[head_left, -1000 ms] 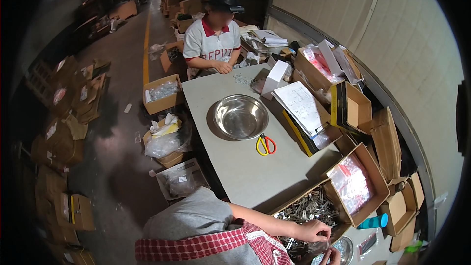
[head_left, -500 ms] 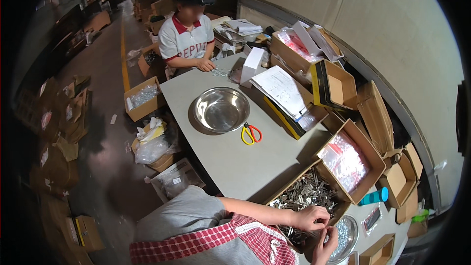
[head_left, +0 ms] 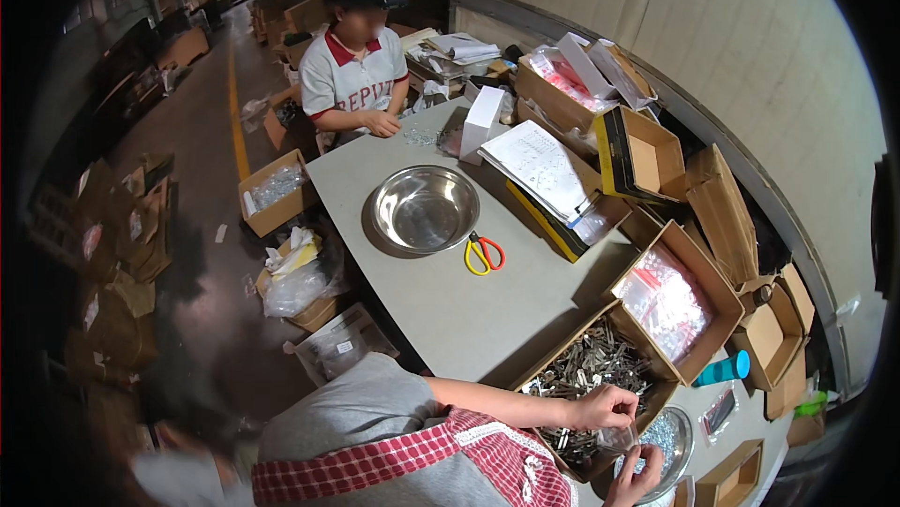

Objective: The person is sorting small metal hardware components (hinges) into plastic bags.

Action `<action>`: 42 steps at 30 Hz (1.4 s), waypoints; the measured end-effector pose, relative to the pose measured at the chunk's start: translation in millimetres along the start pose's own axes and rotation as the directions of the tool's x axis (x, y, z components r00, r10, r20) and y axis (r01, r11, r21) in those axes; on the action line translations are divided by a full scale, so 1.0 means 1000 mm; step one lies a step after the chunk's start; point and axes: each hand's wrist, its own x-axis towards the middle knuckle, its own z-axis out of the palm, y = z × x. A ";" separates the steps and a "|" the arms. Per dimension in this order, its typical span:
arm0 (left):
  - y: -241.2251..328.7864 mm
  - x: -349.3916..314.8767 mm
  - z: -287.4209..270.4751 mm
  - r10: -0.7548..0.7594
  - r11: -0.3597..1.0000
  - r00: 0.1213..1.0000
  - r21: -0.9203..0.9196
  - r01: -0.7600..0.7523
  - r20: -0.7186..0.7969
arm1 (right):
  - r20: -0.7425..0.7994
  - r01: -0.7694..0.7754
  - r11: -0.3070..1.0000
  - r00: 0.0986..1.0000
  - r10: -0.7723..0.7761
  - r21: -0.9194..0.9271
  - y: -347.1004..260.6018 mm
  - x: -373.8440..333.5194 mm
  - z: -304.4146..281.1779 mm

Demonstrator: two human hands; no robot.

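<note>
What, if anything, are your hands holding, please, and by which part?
The right hand seems to hold a small clear bag by its lower edge; whether the left hand grips anything cannot be told.

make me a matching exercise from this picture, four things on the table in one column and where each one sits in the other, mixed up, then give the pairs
Things
1. metal bowl
2. scissors
3. teal cylinder
4. box of metal parts

Places
A. under the left hand
B. just right of the metal bowl, on the bare table
C. middle of the table, in front of the seated person across it
D. right of the box of clear bags, near the table's right edge

Pairs: 1-C, 2-B, 3-D, 4-A
</note>
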 end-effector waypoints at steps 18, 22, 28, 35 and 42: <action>-0.012 0.006 0.000 -0.372 0.721 0.912 -0.564 0.403 0.175 | 0.370 -0.639 0.377 0.728 0.577 0.670 0.012 -0.010 0.032; -0.024 0.001 0.011 -0.341 0.830 0.925 -0.408 0.380 0.168 | 0.151 -0.446 0.466 0.826 0.543 0.764 0.009 -0.012 0.029; -0.014 0.004 0.006 -0.265 0.939 0.934 -0.158 0.306 0.239 | 0.295 -0.551 0.287 0.737 0.609 0.784 0.021 -0.011 0.023; 0.003 0.006 -0.004 -0.303 0.901 0.936 -0.266 0.343 0.182 | 0.319 -0.468 0.172 0.786 0.529 0.867 0.001 -0.009 0.007; 0.000 0.002 -0.001 -0.279 0.913 0.929 -0.233 0.334 0.242 | 0.290 -0.440 0.184 0.800 0.526 0.879 0.005 -0.027 0.011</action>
